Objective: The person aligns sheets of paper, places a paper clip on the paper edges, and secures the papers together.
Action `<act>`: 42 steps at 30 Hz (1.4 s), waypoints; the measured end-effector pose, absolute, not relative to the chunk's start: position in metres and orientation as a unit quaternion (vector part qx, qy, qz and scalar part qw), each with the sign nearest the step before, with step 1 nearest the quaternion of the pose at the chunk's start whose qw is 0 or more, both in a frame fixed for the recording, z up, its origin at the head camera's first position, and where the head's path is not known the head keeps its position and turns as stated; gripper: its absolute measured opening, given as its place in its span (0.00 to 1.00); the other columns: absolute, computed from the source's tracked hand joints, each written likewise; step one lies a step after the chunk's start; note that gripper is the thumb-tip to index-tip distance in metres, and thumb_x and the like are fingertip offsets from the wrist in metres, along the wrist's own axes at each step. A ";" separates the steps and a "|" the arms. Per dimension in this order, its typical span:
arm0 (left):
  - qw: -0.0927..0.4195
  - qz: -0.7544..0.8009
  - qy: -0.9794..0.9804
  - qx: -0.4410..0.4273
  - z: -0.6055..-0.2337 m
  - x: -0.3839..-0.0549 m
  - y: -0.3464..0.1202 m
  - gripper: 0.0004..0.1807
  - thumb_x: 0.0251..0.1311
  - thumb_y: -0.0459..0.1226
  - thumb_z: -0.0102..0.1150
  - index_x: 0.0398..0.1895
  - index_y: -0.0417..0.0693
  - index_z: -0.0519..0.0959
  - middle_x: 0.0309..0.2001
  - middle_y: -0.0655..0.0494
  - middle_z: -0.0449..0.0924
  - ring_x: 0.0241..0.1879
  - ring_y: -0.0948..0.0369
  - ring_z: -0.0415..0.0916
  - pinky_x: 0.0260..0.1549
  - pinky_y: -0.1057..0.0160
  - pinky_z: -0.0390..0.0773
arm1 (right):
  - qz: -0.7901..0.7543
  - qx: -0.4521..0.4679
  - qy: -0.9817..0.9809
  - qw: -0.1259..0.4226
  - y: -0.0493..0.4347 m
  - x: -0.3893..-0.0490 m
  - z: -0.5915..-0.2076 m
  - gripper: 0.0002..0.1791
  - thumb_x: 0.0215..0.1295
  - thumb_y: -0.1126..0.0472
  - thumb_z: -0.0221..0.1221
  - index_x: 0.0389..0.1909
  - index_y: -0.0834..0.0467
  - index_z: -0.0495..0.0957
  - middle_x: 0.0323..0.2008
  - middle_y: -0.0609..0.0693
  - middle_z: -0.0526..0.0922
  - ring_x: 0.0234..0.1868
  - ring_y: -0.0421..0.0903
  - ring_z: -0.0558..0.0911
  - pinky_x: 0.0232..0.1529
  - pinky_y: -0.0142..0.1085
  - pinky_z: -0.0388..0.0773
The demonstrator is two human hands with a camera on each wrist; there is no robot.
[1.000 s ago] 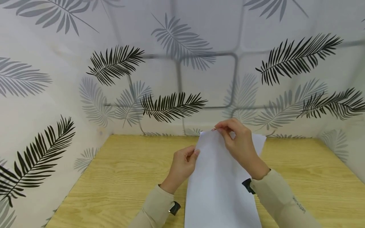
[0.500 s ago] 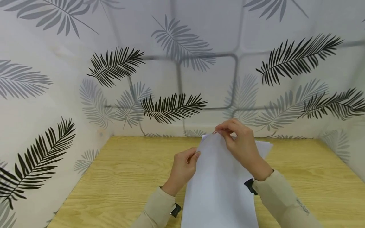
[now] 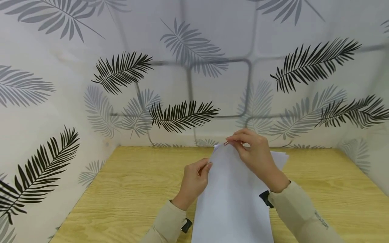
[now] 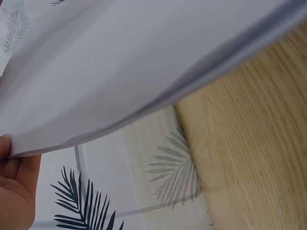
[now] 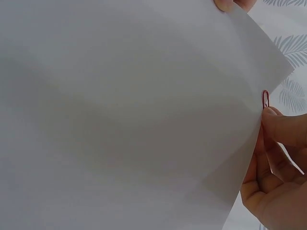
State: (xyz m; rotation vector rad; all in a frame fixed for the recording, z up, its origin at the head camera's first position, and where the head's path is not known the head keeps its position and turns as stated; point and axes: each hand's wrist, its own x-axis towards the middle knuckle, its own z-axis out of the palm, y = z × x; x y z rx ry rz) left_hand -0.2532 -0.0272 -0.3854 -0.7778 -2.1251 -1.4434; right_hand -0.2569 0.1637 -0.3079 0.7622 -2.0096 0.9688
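Several white paper sheets (image 3: 231,199) are held up together over the table, their layered edges showing in the left wrist view. My left hand (image 3: 194,182) pinches the left edge of the sheets (image 4: 105,72) between thumb and fingers, a little below the top corner. At the top edge, my right hand (image 3: 255,155) pinches a red paper clip (image 5: 265,97) between thumb and index finger. The clip's rounded end sticks out past the fingertips and overlaps the paper's edge in the right wrist view. Behind the right hand, a far corner of the sheets juts out to the right.
A wood-grain table (image 3: 130,189) lies beneath the hands and paper. Pale cloth (image 3: 170,84) with dark and grey leaf prints hangs at the back and sides, meeting the table's far edge. Black straps (image 3: 265,199) circle both wrists.
The paper's top edge has dropped slightly and its right corner has shifted right and down. The clip has turned in the right fingers and now tilts lower. Both hands keep their pinch.
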 end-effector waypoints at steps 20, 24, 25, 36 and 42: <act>0.206 -0.546 -0.774 -0.247 -0.384 -0.249 -0.022 0.06 0.63 0.24 0.56 0.36 0.33 0.83 0.21 0.46 0.77 0.17 0.69 0.62 0.16 0.72 0.64 | 0.364 0.255 -0.765 0.466 0.154 -0.255 -0.326 0.14 0.45 0.69 0.74 0.34 0.63 0.83 0.33 0.52 0.85 0.37 0.48 0.84 0.42 0.37 0.76; 0.197 -0.552 -0.773 -0.244 -0.385 -0.250 -0.021 0.06 0.62 0.22 0.55 0.37 0.30 0.82 0.23 0.42 0.78 0.18 0.68 0.63 0.16 0.72 0.65 | 0.361 0.261 -0.759 0.475 0.152 -0.254 -0.327 0.15 0.44 0.69 0.74 0.35 0.63 0.84 0.34 0.53 0.86 0.37 0.49 0.84 0.43 0.38 0.75; 0.197 -0.549 -0.775 -0.244 -0.385 -0.251 -0.021 0.06 0.62 0.22 0.55 0.37 0.30 0.82 0.23 0.43 0.78 0.18 0.68 0.63 0.16 0.72 0.65 | 0.361 0.263 -0.757 0.476 0.152 -0.255 -0.327 0.15 0.44 0.70 0.74 0.35 0.63 0.84 0.34 0.53 0.86 0.38 0.49 0.84 0.43 0.38 0.75; 0.197 -0.544 -0.768 -0.273 -0.386 -0.250 -0.025 0.09 0.67 0.28 0.53 0.42 0.35 0.83 0.24 0.48 0.80 0.18 0.68 0.66 0.16 0.70 0.68 | 0.350 0.269 -0.755 0.486 0.150 -0.257 -0.329 0.16 0.43 0.71 0.74 0.36 0.65 0.83 0.34 0.56 0.85 0.38 0.52 0.83 0.43 0.43 0.76; 0.192 -0.543 -0.772 -0.270 -0.387 -0.250 -0.025 0.09 0.66 0.27 0.53 0.43 0.34 0.83 0.21 0.49 0.77 0.17 0.69 0.63 0.16 0.71 0.65 | 0.349 0.269 -0.763 0.472 0.150 -0.257 -0.333 0.16 0.44 0.70 0.74 0.37 0.63 0.84 0.35 0.54 0.85 0.40 0.51 0.83 0.43 0.43 0.76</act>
